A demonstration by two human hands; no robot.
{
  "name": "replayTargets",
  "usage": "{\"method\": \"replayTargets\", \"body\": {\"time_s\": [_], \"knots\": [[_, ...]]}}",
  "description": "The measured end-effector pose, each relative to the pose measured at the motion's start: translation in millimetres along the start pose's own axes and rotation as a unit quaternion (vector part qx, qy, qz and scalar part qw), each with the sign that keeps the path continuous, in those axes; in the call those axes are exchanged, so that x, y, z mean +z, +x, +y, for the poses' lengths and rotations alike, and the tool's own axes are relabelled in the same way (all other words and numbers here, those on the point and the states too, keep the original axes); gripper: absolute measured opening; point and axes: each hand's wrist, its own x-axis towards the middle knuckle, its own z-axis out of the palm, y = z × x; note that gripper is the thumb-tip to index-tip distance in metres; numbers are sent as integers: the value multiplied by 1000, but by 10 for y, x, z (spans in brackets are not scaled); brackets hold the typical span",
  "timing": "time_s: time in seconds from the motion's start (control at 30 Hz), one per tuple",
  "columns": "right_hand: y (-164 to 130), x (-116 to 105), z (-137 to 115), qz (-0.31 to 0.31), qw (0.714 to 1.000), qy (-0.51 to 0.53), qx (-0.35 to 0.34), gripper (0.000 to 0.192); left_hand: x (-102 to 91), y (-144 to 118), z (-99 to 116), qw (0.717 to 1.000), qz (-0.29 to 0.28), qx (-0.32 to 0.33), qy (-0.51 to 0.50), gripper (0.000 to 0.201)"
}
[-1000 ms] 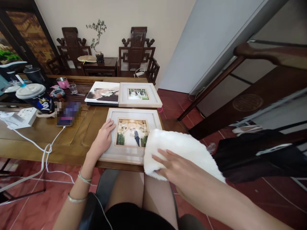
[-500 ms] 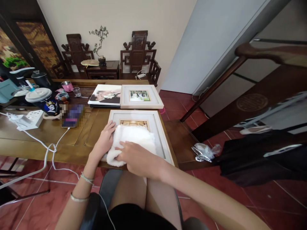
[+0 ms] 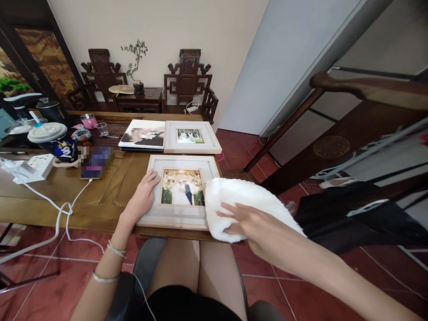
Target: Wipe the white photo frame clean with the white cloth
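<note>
While cloth (image 3: 240,200) overhangs frame's (image 3: 180,218) right edge.

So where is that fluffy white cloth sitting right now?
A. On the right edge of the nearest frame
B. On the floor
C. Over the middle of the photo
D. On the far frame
A: the right hand presses the white cloth on the right edge of the nearest frame, leaving the photo uncovered.

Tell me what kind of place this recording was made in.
Most likely a home living room. Carved wooden chairs stand against the wall, framed photos lie on a wooden table, and a potted plant sits on a side table.
</note>
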Motion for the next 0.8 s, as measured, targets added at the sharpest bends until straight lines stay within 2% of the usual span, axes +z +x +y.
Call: {"method": "replayTargets", "body": {"time_s": [0.13, 0.3, 0.4, 0.5, 0.6, 0.7, 0.8], "knots": [[99, 58, 177, 73, 997, -14, 28, 67, 18, -1, -40, 1000, -5, 6, 8, 46], [750, -70, 535, 172, 976, -108, 75, 69, 32, -6, -70, 1000, 4, 10, 6, 49], [1175, -76, 690, 165, 970, -153, 93, 63, 22, -6, -56, 1000, 2, 7, 9, 47], [1361, 7, 711, 122, 973, -166, 104, 54, 14, -3, -39, 1000, 1, 3, 12, 46], [1234, 75, 601, 91, 981, -156, 70, 51, 22, 0, -34, 1000, 6, 1, 11, 46], [897, 43, 394, 40, 992, -116, 12, 55, 36, 1, -35, 1000, 14, 0, 13, 47], [530, -65, 148, -13, 999, -46, -8, 60, 42, 2, -27, 1000, 21, -2, 14, 46]]}}
